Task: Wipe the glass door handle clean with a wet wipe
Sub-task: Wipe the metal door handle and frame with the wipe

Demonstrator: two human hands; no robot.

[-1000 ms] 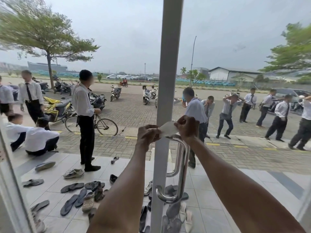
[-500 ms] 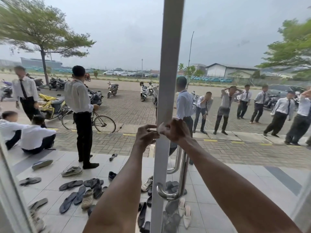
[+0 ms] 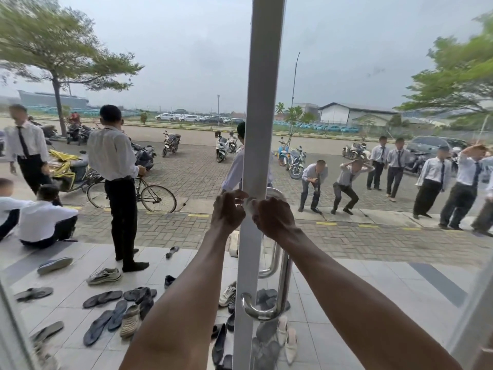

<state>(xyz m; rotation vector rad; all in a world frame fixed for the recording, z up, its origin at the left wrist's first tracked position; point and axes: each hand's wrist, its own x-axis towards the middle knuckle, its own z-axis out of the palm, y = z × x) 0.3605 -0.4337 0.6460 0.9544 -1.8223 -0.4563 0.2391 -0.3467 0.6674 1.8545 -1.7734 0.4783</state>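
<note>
Wipe (image 3: 250, 203) bunched smaller than before, L hand (image 3: 229, 212) & R hand (image 3: 272, 216) curled, pinching it at handle (image 3: 284, 284) top

A polished steel pull handle (image 3: 283, 284) stands upright just right of centre in the lower frame, both ends curving into the door, a small crumpled whitish wet wipe (image 3: 249, 203) by its top bend.

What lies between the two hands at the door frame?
Head view: the bunched wet wipe fills the gap between the left hand and right hand, both pinching it, in front of the white door frame.
</note>
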